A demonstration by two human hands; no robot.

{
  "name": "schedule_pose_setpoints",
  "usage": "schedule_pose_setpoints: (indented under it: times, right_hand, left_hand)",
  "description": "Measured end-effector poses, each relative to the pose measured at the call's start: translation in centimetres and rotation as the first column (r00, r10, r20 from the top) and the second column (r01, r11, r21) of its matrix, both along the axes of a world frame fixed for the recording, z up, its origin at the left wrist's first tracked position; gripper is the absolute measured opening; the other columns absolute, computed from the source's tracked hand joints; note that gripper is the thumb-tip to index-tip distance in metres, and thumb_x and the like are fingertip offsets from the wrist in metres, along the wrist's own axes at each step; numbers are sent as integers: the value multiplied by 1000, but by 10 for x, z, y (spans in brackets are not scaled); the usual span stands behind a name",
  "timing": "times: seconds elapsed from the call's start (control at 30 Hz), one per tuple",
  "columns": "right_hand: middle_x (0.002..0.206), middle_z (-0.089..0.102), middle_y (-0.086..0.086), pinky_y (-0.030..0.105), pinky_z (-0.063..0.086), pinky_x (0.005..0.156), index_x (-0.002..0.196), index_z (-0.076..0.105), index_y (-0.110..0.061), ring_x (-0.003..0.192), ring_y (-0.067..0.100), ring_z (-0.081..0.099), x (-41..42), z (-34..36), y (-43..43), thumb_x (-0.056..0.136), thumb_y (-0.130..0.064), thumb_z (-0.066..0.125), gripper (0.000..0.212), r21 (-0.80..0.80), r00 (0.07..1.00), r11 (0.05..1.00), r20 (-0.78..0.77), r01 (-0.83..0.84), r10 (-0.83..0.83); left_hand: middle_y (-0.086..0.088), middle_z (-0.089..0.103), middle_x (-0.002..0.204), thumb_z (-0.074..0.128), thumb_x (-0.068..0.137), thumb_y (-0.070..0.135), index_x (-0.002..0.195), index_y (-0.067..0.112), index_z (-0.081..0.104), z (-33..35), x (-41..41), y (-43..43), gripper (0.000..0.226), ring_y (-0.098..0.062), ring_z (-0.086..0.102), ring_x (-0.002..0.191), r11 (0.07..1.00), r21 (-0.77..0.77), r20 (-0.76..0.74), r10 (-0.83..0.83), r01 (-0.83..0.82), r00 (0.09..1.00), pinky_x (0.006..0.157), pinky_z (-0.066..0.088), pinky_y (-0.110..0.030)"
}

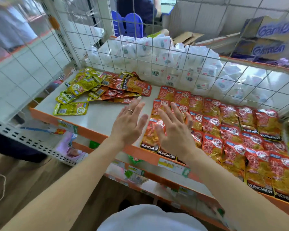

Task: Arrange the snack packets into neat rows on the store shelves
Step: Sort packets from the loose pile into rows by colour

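Red-orange snack packets [227, 129] lie in overlapping rows across the right part of the white shelf [100, 117]. A loose heap of red packets [123, 88] and yellow-green packets [81, 85] sits at the shelf's back left, with one yellow-green packet [71, 108] lying apart near the front. My left hand [129, 121] hovers with straight fingers over the bare shelf beside the rows' left edge, holding nothing. My right hand [173, 129] is spread flat over the leftmost red packets; whether it touches them is unclear.
A wire mesh wall [140, 52] backs the shelf, with white packets [157, 52] piled behind it. Cardboard boxes [270, 37] stand at the back right. Lower shelves with orange edges [148, 164] and price labels lie below. A person sits behind the mesh.
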State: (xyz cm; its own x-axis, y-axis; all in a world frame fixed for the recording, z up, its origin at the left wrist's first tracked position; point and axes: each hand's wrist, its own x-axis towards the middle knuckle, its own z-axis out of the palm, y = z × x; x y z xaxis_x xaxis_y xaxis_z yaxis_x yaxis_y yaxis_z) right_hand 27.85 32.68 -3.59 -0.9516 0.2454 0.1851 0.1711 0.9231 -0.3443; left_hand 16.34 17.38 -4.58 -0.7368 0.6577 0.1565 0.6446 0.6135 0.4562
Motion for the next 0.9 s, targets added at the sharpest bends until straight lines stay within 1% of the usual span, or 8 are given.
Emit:
schedule_pose_setpoints:
  times: [0.1,0.17,0.3,0.4,0.5,0.67,0.8,0.9]
  right_hand:
    - [165,21,-5,53,-2,121,153,35,-23,153,11,6,-20,14,1,98,-45,38,59,-70,999,997,-9,-42,41]
    - [164,24,-4,53,3,121,153,35,-22,153,12,11,-31,19,-3,99,-45,38,59,-92,997,993,0,-73,73]
    - [162,28,-5,53,7,120,153,35,-22,151,13,17,-47,21,-19,102,-41,45,56,-119,986,979,12,-165,168]
    - [160,34,-5,50,8,119,153,35,-21,149,13,21,-58,23,-36,102,-39,46,55,-121,973,967,25,-225,230]
    - [158,38,-5,51,12,118,153,37,-21,147,14,25,-76,21,-55,102,-39,46,54,-108,964,961,45,-256,262]
    - [156,40,-5,46,15,116,151,38,-20,146,17,28,-119,21,-93,103,-38,46,53,-120,960,960,96,-253,265]
    - [155,41,-3,44,18,113,151,38,-20,144,18,30,-154,24,-121,102,-37,47,52,-88,963,968,115,-236,245]
    - [148,48,-2,43,21,107,145,44,-20,139,19,35,-180,25,-134,102,-36,47,46,-51,976,979,91,-196,200]
  left_hand:
    - [8,22,165,17,97,53,154,21,34,14,1,-14,67,-11,13,153,995,27,-75,96,-94,993,124,14,-42]
    - [8,23,165,20,98,49,153,21,34,18,3,-28,64,-11,14,153,988,22,-103,153,-152,983,124,15,-44]
    - [4,26,164,23,98,48,153,17,36,20,6,-64,64,-14,18,153,949,51,-118,316,-312,941,124,13,-45]
    - [0,30,163,28,100,46,152,15,37,17,1,-89,61,-18,21,151,924,59,-107,383,-378,918,123,17,-48]
    - [-2,33,160,30,100,45,152,14,37,12,-15,-111,61,-21,25,149,913,48,-109,408,-405,906,120,23,-51]
    - [-1,30,162,32,99,45,151,16,36,10,-52,-148,61,-18,21,148,905,79,-84,423,-418,902,122,19,-48]
    - [0,30,162,35,97,48,153,16,33,9,-88,-175,64,-18,26,149,913,58,-97,407,-403,908,123,10,-40]
    - [-4,35,159,42,94,47,151,14,34,7,-119,-187,66,-23,33,146,924,27,-107,383,-382,918,122,14,-43]
